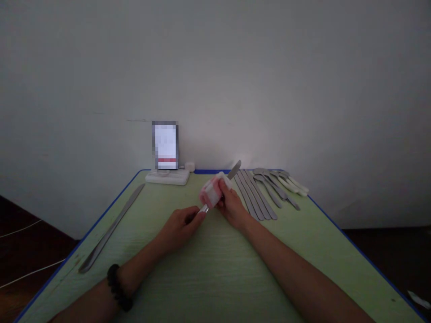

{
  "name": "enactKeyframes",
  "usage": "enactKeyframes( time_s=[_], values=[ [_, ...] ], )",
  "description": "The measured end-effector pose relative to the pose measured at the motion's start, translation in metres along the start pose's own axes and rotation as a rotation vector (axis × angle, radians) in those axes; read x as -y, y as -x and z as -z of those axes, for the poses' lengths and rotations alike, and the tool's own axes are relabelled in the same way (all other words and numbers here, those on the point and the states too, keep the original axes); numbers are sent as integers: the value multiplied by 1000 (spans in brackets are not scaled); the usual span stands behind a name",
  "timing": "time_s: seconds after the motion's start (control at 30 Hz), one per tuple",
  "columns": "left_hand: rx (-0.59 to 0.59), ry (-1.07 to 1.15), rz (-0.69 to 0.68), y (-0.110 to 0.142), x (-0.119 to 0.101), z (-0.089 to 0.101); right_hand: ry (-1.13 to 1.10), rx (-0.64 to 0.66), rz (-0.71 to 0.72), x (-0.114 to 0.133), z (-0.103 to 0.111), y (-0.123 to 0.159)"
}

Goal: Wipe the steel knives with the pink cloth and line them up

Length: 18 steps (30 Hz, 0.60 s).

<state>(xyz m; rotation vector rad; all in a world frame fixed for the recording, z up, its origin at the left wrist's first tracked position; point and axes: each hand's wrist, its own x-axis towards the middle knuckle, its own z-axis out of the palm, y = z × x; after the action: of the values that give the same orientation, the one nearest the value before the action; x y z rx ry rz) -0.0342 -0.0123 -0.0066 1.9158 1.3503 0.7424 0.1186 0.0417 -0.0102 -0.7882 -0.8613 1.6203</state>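
Observation:
My left hand [183,225] is closed around the handle of a table knife [235,170], held above the middle of the table. My right hand [232,206] grips a folded pink and white cloth [213,192], which is wrapped around the middle of that knife. The blade's tip sticks out beyond the cloth, pointing up and to the right. Another table knife [112,228] lies alone near the table's left edge. To the right of my hands, several table knives [257,197] lie side by side.
A phone [165,146] with a blurred screen stands on a white stand [167,177] at the back left, beside a small white block [190,167]. Spoons [269,186] and white-handled cutlery [292,183] lie at the back right. A wall [215,80] rises behind the green table [215,278].

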Motion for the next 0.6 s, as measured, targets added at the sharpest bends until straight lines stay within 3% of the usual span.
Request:
enactKeyframes(
  time_s=[0.23,0.47,0.6],
  values=[
    [144,143,7,1,-2,2,118,130,-14,-4,3,-2],
    [133,69,71,0,-1,-1,384,232,9,-7,1,1],
    [123,109,104,0,-2,-2,323,237,-25,-6,1,2]
  ],
)
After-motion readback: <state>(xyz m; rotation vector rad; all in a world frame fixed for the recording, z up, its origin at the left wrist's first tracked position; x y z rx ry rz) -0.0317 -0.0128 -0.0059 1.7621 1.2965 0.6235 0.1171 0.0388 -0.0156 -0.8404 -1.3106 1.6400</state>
